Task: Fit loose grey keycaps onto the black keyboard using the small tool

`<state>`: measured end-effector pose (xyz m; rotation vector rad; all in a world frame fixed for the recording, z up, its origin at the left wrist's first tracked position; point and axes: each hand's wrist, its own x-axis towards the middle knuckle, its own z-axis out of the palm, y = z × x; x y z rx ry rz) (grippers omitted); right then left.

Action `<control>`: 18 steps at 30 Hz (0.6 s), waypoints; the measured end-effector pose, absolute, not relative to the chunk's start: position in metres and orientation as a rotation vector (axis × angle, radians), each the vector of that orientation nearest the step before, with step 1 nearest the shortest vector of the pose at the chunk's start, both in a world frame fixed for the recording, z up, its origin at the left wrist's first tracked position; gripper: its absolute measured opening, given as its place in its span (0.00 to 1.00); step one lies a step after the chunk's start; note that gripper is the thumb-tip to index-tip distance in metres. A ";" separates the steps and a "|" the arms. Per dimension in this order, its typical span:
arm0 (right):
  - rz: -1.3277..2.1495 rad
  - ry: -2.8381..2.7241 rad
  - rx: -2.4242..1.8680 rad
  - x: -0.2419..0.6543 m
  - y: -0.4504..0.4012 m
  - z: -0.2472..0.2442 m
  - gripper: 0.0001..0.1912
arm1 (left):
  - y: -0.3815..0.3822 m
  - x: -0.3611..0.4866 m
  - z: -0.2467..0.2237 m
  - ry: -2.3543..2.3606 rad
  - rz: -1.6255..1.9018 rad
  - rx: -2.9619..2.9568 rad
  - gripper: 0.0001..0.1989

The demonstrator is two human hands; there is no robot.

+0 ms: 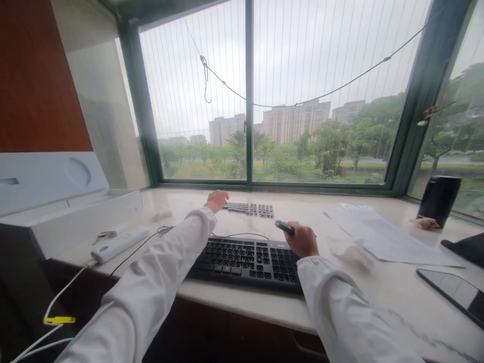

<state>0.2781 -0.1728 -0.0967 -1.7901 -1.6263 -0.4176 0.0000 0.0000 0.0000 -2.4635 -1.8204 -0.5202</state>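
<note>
My left hand (217, 200) reaches over the keyboard to the left end of several rows of small dark keycaps (260, 209) lying on the ledge. Its fingers are curled with the tips turned down; whatever they pinch, if anything, is hidden. In my right hand (304, 240), above the keyboard's right back corner, is a dark oblong tool (285, 227), its end pointing left. I cannot make out its kind. The black keyboard (247, 282) lies between my forearms along the front edge. Small light marks show across its key area, and my left sleeve covers its left end.
On the right are printed papers (393, 234), crumpled clear plastic (353, 252), a phone (456, 292) and a black cylinder (439, 201). To the left are a white power strip (120, 244), cables and an open white box (86, 222). A window (321, 184) closes off the back.
</note>
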 end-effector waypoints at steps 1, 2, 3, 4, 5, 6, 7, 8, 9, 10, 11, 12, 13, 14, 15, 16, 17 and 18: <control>-0.424 -1.618 -1.792 0.279 -0.172 -0.097 0.12 | -0.012 0.000 0.004 -1.792 -0.532 -2.476 0.08; -0.432 -1.610 -1.791 0.279 -0.171 -0.098 0.12 | -0.024 0.001 0.008 -1.761 -0.547 -2.489 0.09; -0.443 -1.606 -1.786 0.280 -0.170 -0.099 0.11 | -0.038 0.000 0.010 -1.730 -0.563 -2.501 0.09; -0.457 -1.606 -1.776 0.281 -0.169 -0.101 0.11 | -0.053 -0.001 0.012 -1.700 -0.581 -2.512 0.10; -0.473 -1.608 -1.765 0.282 -0.167 -0.102 0.11 | -0.069 -0.003 0.012 -1.673 -0.601 -2.522 0.11; -0.490 -1.609 -1.753 0.283 -0.166 -0.104 0.10 | -0.086 -0.007 0.011 -1.635 -0.633 -2.535 0.12; -0.509 -1.607 -1.744 0.284 -0.164 -0.105 0.10 | -0.104 -0.011 0.008 -1.576 -0.687 -2.554 0.13; -0.525 -1.602 -1.739 0.285 -0.163 -0.106 0.10 | -0.122 -0.017 0.002 -1.534 -0.756 -2.553 0.13; -0.537 -1.593 -1.739 0.286 -0.161 -0.108 0.10 | -0.139 -0.024 -0.005 -1.514 -0.829 -2.539 0.13; -0.545 -1.582 -1.742 0.287 -0.160 -0.108 0.10 | -0.156 -0.033 -0.014 -1.490 -0.893 -2.530 0.13; -0.551 -1.571 -1.744 0.288 -0.159 -0.109 0.10 | -0.170 -0.043 -0.025 -1.475 -0.960 -2.506 0.14; -0.555 -1.565 -1.742 0.289 -0.158 -0.110 0.10 | -0.183 -0.053 -0.036 -1.468 -1.004 -2.496 0.14; -0.558 -1.562 -1.738 0.289 -0.158 -0.110 0.10 | -0.193 -0.064 -0.048 -1.469 -1.045 -2.487 0.14; -0.561 -1.559 -1.735 0.290 -0.158 -0.110 0.10 | -0.201 -0.075 -0.060 -1.477 -1.089 -2.461 0.14; -0.564 -1.556 -1.734 0.290 -0.158 -0.109 0.10 | -0.206 -0.085 -0.071 -1.479 -1.130 -2.425 0.15; -0.563 -1.553 -1.736 0.290 -0.159 -0.109 0.10 | -0.210 -0.094 -0.080 -1.481 -1.170 -2.373 0.15; -0.562 -1.549 -1.740 0.290 -0.159 -0.108 0.10 | -0.213 -0.102 -0.087 -1.484 -1.209 -2.322 0.15; -0.559 -1.540 -1.745 0.289 -0.159 -0.107 0.10 | -0.214 -0.108 -0.092 -1.491 -1.243 -2.273 0.15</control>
